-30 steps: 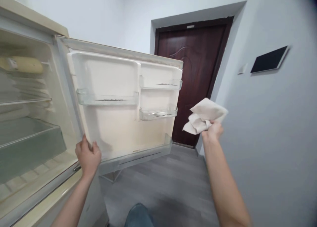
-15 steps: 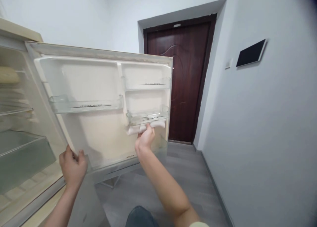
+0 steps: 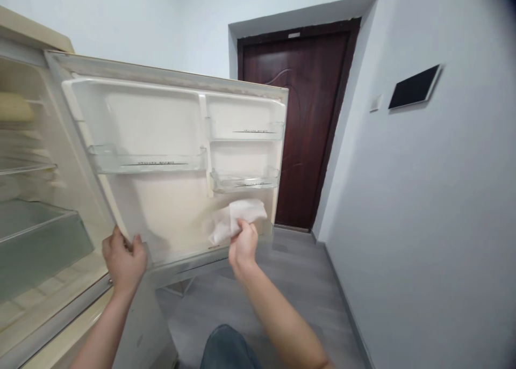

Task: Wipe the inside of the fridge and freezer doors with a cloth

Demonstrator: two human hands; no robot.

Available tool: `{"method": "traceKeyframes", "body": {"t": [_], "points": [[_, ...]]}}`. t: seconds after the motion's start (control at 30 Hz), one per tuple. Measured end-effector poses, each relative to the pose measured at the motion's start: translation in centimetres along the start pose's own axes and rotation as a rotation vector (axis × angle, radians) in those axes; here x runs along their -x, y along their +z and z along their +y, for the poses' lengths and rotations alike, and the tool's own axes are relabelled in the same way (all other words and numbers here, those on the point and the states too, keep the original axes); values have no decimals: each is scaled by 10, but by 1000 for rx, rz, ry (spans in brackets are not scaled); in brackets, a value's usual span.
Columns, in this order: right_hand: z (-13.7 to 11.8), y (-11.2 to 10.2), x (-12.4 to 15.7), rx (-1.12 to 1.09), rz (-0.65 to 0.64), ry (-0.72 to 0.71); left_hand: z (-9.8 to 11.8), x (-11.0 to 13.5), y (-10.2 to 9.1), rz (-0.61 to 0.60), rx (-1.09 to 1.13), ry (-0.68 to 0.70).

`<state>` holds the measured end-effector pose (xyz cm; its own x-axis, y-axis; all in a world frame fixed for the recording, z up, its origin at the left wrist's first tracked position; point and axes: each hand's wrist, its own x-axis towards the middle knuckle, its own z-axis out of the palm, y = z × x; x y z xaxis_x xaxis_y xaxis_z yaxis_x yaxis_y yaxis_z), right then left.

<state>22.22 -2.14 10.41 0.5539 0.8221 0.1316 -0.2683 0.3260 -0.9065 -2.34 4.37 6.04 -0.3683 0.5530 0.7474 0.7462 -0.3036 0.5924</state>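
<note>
Risk: the crumpled white wipe [image 3: 237,220] in the right hand [image 3: 243,245], fingers closed around it, sits against the open fridge door's inner liner [image 3: 173,213], just under the clear lower door bin [image 3: 244,181]; a hard upward swipe could catch and unseat that bin. Left hand [image 3: 124,262], curled shut on the door's bottom edge, steadies it; if that grip slips, the door could swing. Liner looks cream, the bin empty.

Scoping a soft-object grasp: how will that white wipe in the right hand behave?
Likely floppy: the white wipe bunches into folds at the right hand rather than holding a shape. Probably light, since a loose pinch seems to carry it. Pushed on the fridge door liner, it would probably crumple further.
</note>
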Motion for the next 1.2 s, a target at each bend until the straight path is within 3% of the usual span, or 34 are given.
{"method": "traceKeyframes", "body": {"t": [0.1,0.2,0.3,0.37,0.5,0.7,0.8,0.93,1.07,1.2], "points": [[7,-29,-3,183,177,-288,2,1,-2,-14,-3,-7],[-20,-45,-12,381,284,-666,3,2,-2,-20,7,-29],[-63,-43,-30,662,102,-1004,4,3,-1,-23,23,-59],[-84,-36,-43,839,-68,-1131,4,3,0,-23,32,-83],[-102,-27,-61,1047,-221,-1130,5,4,-1,-29,45,-105],[-111,-29,-74,1101,-319,-1132,6,5,-1,-25,53,-111],[-121,-25,-78,1091,-393,-1053,6,5,1,-18,54,-114],[-132,-1,-69,1046,-469,-903,4,6,3,-9,62,-109],[-135,28,-52,1153,-511,-908,3,7,3,-1,76,-107],[-131,28,-52,1223,-516,-938,4,6,3,-5,74,-104]]}}
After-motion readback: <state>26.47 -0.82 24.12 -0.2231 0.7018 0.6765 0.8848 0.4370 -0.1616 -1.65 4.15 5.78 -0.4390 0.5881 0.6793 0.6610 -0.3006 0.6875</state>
